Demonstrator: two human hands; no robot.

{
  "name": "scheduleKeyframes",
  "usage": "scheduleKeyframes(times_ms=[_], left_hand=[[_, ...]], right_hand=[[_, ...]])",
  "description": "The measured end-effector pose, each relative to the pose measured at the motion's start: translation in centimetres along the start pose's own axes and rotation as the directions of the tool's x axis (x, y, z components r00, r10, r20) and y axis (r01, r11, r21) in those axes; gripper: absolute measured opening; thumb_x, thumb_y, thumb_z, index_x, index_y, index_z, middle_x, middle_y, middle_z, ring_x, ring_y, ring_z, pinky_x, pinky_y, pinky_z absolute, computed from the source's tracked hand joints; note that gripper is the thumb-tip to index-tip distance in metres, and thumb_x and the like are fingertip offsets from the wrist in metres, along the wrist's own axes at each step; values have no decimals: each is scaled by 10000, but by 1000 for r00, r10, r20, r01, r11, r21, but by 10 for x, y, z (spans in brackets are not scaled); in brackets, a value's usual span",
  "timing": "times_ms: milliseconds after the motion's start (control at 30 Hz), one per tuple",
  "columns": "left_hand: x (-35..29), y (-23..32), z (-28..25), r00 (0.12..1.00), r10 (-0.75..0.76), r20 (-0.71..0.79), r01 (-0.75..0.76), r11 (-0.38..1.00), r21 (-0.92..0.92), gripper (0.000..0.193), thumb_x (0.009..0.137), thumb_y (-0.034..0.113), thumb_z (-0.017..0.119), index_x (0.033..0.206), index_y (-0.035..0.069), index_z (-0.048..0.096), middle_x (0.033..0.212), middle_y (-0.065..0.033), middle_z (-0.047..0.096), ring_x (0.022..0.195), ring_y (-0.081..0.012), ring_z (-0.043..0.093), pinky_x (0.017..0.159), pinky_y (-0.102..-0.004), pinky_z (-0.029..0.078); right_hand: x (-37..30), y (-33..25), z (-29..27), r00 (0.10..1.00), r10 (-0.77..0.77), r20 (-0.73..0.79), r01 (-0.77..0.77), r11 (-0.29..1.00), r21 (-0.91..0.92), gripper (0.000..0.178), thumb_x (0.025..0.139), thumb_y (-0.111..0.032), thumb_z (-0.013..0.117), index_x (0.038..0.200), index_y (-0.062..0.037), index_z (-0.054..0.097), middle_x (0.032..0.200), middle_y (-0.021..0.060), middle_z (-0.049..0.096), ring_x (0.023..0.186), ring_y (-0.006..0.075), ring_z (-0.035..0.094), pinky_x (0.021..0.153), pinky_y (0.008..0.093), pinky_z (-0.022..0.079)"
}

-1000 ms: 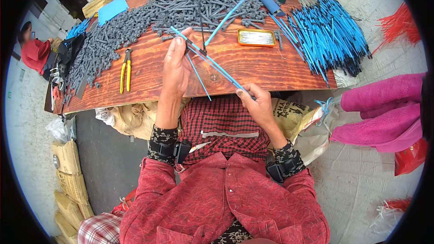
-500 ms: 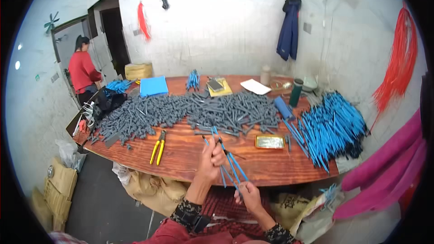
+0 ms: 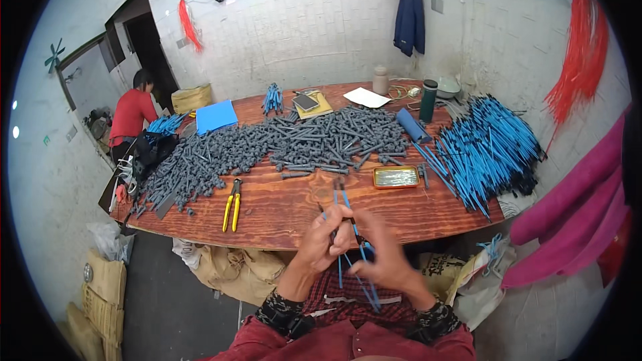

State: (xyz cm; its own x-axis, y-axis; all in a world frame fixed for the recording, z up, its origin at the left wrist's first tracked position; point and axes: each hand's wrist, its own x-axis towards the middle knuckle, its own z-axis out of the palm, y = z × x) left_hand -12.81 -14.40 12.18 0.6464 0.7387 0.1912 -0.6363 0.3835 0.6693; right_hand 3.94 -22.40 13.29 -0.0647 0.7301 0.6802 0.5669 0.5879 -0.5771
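Observation:
My left hand [image 3: 323, 242] is closed round a few thin blue rods [image 3: 340, 274] with black fittings, held above the table's front edge. The rods stick out above the fist and hang down below it, crossing at angles. Close beside it on the right, my right hand [image 3: 386, 257] is slightly blurred, its thumb and fingers apart around the rods' right side. It does not appear to grip them. Ahead of both hands, a long heap of grey bolt-like plastic pieces [image 3: 314, 137] spreads across the wooden table [image 3: 294, 210].
Yellow-handled cutting pliers [image 3: 233, 207] lie left of my hands. A small tin [image 3: 396, 177] of shiny thin pieces sits to the right, before a large pile of blue rods [image 3: 488, 150]. A green bottle [image 3: 428, 100] stands behind. A person in red [image 3: 130, 117] works at far left.
My right hand has let go of the rods' lower ends and moved up beside my left hand. The view has tilted down. The person at far left has bent forward.

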Motion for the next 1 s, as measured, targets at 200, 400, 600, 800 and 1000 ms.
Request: scheduleKeyframes(times_ms=[200,400,600,800,1000], left_hand=[[14,8,3,960,115,-255,10,897,441,248,1076,322,533,1103,76,543,992,-173,745,529,-89,559,403,-199,370],[40,-27,-71,959,-61,-276,219,778,588,320,1085,305,512,1237,36,597,822,-58,690,487,-52,440,416,-209,327],[52,-32,-115,971,-12,-240,1,999,-47,338,1111,235,457,1353,18,549,797,3,535,572,-72,422,470,-229,326],[50,-34,-109,952,5,-306,-26,998,-63,326,1112,233,459,1351,27,539,912,-42,595,680,-97,480,549,-244,396],[40,-25,-117,968,3,-252,-31,994,-105,310,1116,240,448,1322,34,554,867,-22,544,656,-98,449,549,-251,381]], right_hand=[[-64,35,58,629,365,687,-753,505,421,297,1050,-346,579,1057,-50,600,725,57,689,648,166,689,586,346,558],[-32,84,17,837,147,528,-151,988,-36,451,948,-518,572,787,-129,736,791,135,717,721,367,685,654,496,516],[-24,237,-111,853,427,-300,-481,419,-770,222,897,-302,692,921,-81,700,925,148,701,813,385,682,714,500,540],[-34,281,-129,842,508,-181,-442,458,-771,237,873,-311,751,897,-77,718,830,144,711,850,320,698,673,477,511],[-32,262,-157,700,690,-186,-713,692,-115,263,932,-323,665,901,-66,710,764,106,679,688,270,639,636,428,468]])
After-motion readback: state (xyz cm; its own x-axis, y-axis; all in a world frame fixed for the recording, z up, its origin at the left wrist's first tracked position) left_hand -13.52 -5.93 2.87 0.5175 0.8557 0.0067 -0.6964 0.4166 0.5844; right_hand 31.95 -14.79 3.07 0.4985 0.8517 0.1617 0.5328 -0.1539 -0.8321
